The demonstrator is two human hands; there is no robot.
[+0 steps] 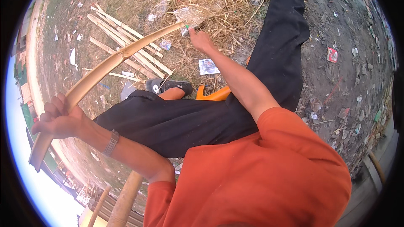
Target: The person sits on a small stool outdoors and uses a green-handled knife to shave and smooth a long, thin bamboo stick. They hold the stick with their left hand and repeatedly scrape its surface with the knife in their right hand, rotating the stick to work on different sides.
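A long split bamboo piece [99,72], with its hollow inner side facing up and a node near its middle, slants from lower left to upper centre. My left hand [63,119], with a metal watch band on the wrist, is closed around it near its lower end. At the far end, my right hand [201,40] is closed with the arm stretched out. A small green bit [187,26] shows at its fingers, right by the bamboo's tip. What my right hand holds is mostly hidden.
Several split bamboo strips [126,39] lie on the ground beyond a dark shoe [170,87]. Dry straw [214,6] is heaped ahead. An orange plastic object [213,94] sits between my black-trousered legs [277,50]. Bamboo poles [126,201] stand at lower left. Litter covers the dirt at right.
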